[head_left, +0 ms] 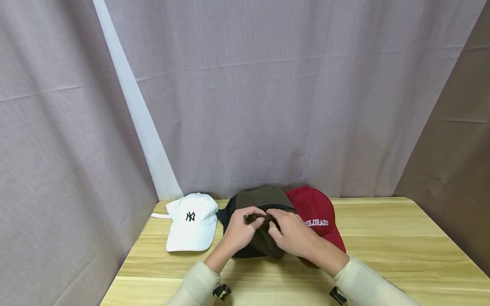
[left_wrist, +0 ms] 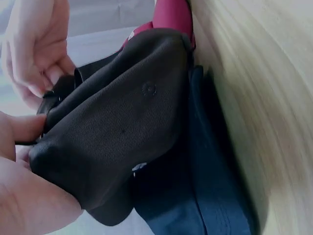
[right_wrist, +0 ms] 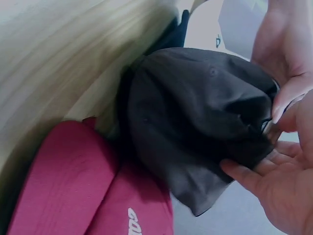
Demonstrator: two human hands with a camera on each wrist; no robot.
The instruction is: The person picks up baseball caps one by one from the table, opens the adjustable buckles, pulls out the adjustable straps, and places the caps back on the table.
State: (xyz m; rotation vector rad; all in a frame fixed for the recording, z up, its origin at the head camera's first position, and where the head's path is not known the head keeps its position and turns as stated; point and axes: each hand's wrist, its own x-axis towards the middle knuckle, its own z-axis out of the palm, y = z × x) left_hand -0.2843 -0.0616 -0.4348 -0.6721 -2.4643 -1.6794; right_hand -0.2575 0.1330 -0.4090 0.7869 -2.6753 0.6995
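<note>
Both hands hold a dark brown cap (head_left: 268, 196) at its near edge, around the back strap. My left hand (head_left: 240, 231) pinches the strap side between thumb and fingers. From the other side, my right hand (head_left: 296, 233) grips the same edge, its fingertips close to the left thumb. In the left wrist view the brown crown (left_wrist: 117, 112) shows small stitched eyelets. A dark navy cap (left_wrist: 195, 176) lies under and beside it on the table. The fingers partly hide the strap, and I cannot tell whether it is fastened.
A white cap (head_left: 195, 231) with a black NY logo sits at the left, its strap sticking out. A red cap (head_left: 311, 204) lettered COLORADO lies at the right, partly behind the right hand. The wooden table (head_left: 383, 238) ends at a grey curtain (head_left: 260, 106).
</note>
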